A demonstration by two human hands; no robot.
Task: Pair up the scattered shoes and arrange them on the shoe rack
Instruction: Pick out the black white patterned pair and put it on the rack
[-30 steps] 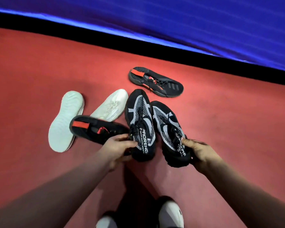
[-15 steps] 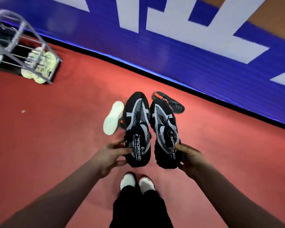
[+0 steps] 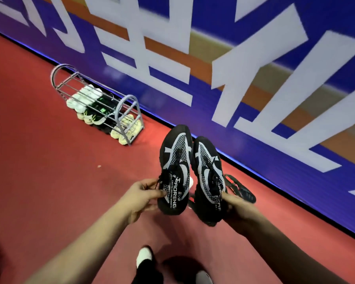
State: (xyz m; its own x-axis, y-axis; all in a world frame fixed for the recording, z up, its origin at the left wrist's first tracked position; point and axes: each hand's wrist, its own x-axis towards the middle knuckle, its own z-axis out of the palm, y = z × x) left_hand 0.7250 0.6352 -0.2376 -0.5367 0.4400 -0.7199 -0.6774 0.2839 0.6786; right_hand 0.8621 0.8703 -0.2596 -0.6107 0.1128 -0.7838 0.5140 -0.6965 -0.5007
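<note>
I hold a matching pair of black shoes with white mesh patterns in the air, side by side, toes pointing away. My left hand [image 3: 140,196] grips the heel of the left black-and-white shoe [image 3: 175,162]. My right hand [image 3: 239,208] grips the heel of the right black-and-white shoe [image 3: 208,171]. A metal shoe rack [image 3: 127,106] stands against the wall to the upper left, holding several pale and dark shoes [image 3: 94,107]. A black shoe with red accents [image 3: 242,188] lies on the floor behind the held pair, partly hidden.
The floor is red [image 3: 49,171]. A blue wall with large white characters [image 3: 234,78] runs diagonally along the right and back. My own feet in white shoes [image 3: 145,254] show at the bottom.
The pair has been lifted off the floor and the view has swung left. The rack has come closer toward the centre; the white shoes on the floor have dropped out of sight behind the pair.
</note>
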